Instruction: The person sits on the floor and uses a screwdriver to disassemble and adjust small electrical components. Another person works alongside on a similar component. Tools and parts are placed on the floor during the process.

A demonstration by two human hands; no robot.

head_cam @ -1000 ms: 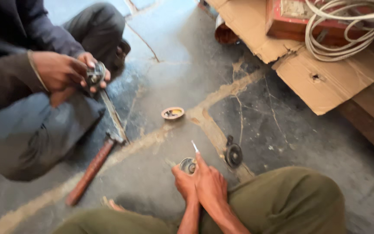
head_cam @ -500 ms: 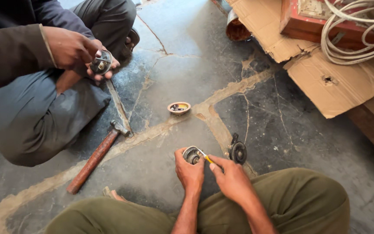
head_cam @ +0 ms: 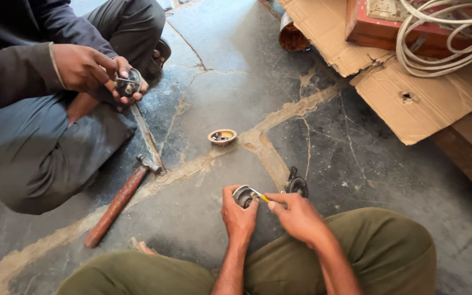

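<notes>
Left hand (head_cam: 238, 216) clenched around a small round metal part (head_cam: 243, 195), steadied above the knees. Right hand (head_cam: 297, 217) pinching a thin yellow-handled tool (head_cam: 260, 196), tip pressed into the part. At 12 o'clock, a shallow round cap (head_cam: 222, 136) on cracked stone floor (head_cam: 323, 147). At 10 o'clock, a hammer (head_cam: 120, 201). At 2 o'clock, cardboard (head_cam: 422, 101) beneath coiled cable (head_cam: 443, 43).

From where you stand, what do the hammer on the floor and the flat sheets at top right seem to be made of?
The hammer looks to have a dull grey metal head and a reddish-brown handle, likely wood or rusted steel; the look leaves it open. The flat sheets look like brown corrugated cardboard: matte, with torn edges and a punched hole.
</notes>
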